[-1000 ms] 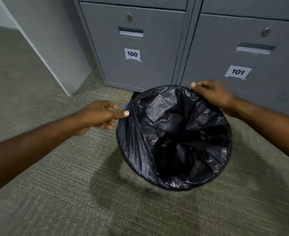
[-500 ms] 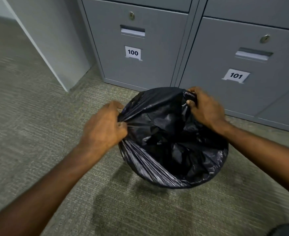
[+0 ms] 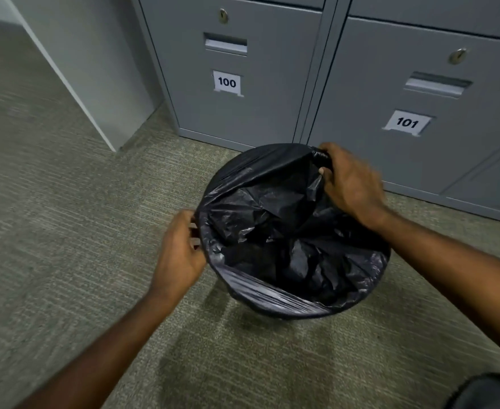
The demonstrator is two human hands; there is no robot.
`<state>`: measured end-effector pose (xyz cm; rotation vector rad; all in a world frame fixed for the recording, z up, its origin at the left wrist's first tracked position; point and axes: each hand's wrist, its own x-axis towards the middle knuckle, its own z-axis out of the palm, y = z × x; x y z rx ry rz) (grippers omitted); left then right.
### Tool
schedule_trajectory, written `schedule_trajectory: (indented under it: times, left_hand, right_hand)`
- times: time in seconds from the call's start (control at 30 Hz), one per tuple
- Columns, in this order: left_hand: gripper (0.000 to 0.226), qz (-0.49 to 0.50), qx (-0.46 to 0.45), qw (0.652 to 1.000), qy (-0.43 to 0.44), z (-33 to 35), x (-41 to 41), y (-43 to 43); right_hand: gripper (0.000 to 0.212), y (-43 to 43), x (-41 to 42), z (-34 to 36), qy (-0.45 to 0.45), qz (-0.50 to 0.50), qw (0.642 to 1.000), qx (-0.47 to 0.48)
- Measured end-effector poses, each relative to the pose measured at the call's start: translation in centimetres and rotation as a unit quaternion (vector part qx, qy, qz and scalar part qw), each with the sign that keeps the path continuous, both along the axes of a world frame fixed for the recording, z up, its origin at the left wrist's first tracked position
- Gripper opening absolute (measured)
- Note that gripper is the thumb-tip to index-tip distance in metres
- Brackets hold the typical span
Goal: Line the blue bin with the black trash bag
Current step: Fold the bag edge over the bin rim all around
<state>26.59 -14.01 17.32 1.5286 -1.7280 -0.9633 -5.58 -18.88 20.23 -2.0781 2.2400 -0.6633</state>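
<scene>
The black trash bag [image 3: 275, 240] covers a round bin on the carpet; its edge is folded over the rim all round, so no blue of the bin shows. Crumpled plastic fills the inside. My left hand [image 3: 178, 255] is at the bag's left rim, fingers curled against the folded plastic. My right hand [image 3: 349, 184] is at the far right rim, pinching a bunched fold of the bag between thumb and fingers.
Grey metal lockers [image 3: 243, 113] labelled 100 and 101 stand right behind the bin. A white wall corner [image 3: 107, 113] juts out at the left. Grey-green carpet [image 3: 66, 231] spreads left and in front. A dark object [image 3: 490, 394] shows at the bottom right corner.
My left hand has slid down the left rim, pulling the bag's edge lower over the bin. My right hand has stayed at the far rim, still gripping the fold.
</scene>
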Motion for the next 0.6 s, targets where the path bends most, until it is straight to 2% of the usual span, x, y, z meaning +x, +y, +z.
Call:
schedule_trajectory:
  times: [0.07,0.2,0.3,0.33,0.37,0.43,0.47,0.53,0.57,0.6]
  left_hand:
    - [0.049,-0.040,-0.022,0.999,-0.028,0.8,0.2,1.8]
    - [0.090,-0.071,0.140,0.986,-0.050,0.8,1.1,7.2]
    - [0.117,-0.170,0.131,0.959,-0.188,-1.3,0.3,11.4]
    - [0.110,-0.184,0.121,0.954,-0.201,-2.2,0.4,11.7]
    - [0.088,-0.168,0.114,0.965,-0.165,-2.7,0.8,11.4]
    - [0.033,-0.078,0.087,0.993,-0.036,-2.5,1.7,9.1]
    - [0.024,-0.014,0.070,0.997,0.018,-2.1,2.2,7.3]
    - [0.013,0.055,0.068,0.993,0.080,0.1,3.3,3.4]
    - [0.023,0.052,0.085,0.990,0.098,1.5,3.5,1.5]
    - [0.040,0.029,0.116,0.986,0.116,2.5,3.6,-0.3]
  right_hand:
    - [0.039,0.1,0.1,-0.2,0.014,0.012,1.000,-0.010]
    - [0.037,-0.3,0.2,-0.7,0.027,0.016,0.999,-0.023]
    - [0.039,-0.6,0.4,-0.8,0.039,0.004,0.999,-0.010]
    - [0.040,-0.5,0.5,-0.5,0.033,0.002,0.999,-0.003]
    - [0.041,-0.3,0.7,-0.1,0.020,0.005,1.000,0.004]
    - [0.042,0.6,1.7,1.1,0.019,0.034,0.999,-0.031]
    - [0.039,1.4,2.7,1.6,0.029,0.066,0.995,-0.072]
    - [0.023,2.9,5.5,1.9,0.024,0.163,0.980,-0.115]
    - [0.018,3.6,7.1,1.6,0.009,0.211,0.975,-0.075]
    - [0.016,4.0,8.6,0.9,-0.001,0.234,0.972,0.013]
